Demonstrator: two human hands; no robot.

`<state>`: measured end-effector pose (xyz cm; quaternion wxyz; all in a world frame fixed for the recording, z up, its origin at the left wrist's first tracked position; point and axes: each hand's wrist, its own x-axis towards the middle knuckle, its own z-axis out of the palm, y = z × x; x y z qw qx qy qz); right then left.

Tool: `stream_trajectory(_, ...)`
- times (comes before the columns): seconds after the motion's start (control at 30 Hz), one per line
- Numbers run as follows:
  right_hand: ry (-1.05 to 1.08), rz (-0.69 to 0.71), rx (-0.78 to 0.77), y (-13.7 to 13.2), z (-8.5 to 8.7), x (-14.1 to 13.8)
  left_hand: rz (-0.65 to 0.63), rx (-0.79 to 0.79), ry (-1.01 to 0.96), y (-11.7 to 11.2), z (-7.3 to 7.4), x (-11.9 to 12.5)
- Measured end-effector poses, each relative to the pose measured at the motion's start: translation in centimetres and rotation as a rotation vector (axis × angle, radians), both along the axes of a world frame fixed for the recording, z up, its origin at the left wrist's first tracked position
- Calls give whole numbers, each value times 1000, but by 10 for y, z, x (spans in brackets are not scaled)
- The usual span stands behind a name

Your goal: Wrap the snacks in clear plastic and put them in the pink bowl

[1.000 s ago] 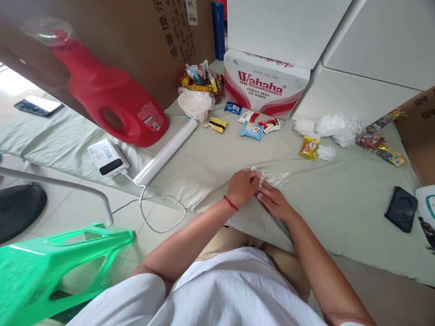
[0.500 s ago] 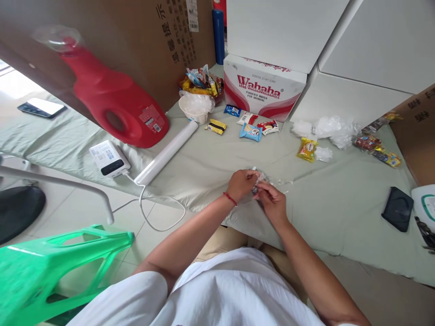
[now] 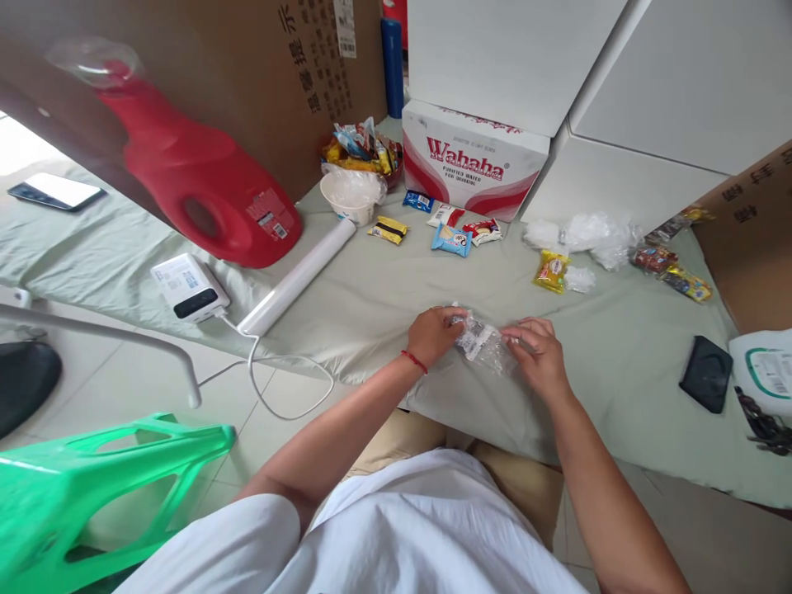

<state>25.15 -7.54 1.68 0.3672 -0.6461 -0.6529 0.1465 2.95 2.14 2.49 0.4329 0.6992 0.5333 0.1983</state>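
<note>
film [image 3: 493, 352] lies near the sheet's [image 3: 619, 379] front edge, left hand [image 3: 431, 334] pinching one end, right hand [image 3: 539, 356] the other, fingers nearly closed, probably to keep it spread; snacks [image 3: 451, 239] sit farther back, perhaps for working room.

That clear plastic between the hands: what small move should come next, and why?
Perhaps draw the right hand gently away from the left hand: both seem to pinch the clear plastic, which stretches between them but looks crinkled, so a light pull might flatten it.
</note>
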Motion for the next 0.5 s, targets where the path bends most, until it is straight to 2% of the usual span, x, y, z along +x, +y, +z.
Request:
stream_trajectory(0.07, -82, 121, 4, -18, 5, 1, 60, 30, 48, -1, 0, 1)
stream_trajectory(0.17, -60, 335, -115, -43, 9, 8, 125, 144, 161, -4, -3, 6)
stream_trajectory(0.2, -12, 317, -132, -47, 9, 12, 116, 178, 196, -5, -4, 7)
stream_trajectory(0.23, 31, 225, -120, -48, 9, 16, 98, 197, 224, -5, -4, 9)
stream_trajectory(0.3, 32, -74, -57, -41, 6, 21, 77, 202, 255, -8, -5, 12)
stream_trajectory(0.33, -14, -191, -39, -34, 4, 22, 81, 198, 261, -9, -5, 13)
stream_trajectory(0.37, -74, -246, -39, -26, 1, 22, 93, 195, 260, -11, -5, 15)
stream_trajectory(0.4, -132, -236, -56, -19, -2, 19, 107, 201, 251, -14, -5, 16)
stream_trajectory(0.5, -182, -79, -122, -8, -7, 0, 117, 279, 160, -25, -5, 18)
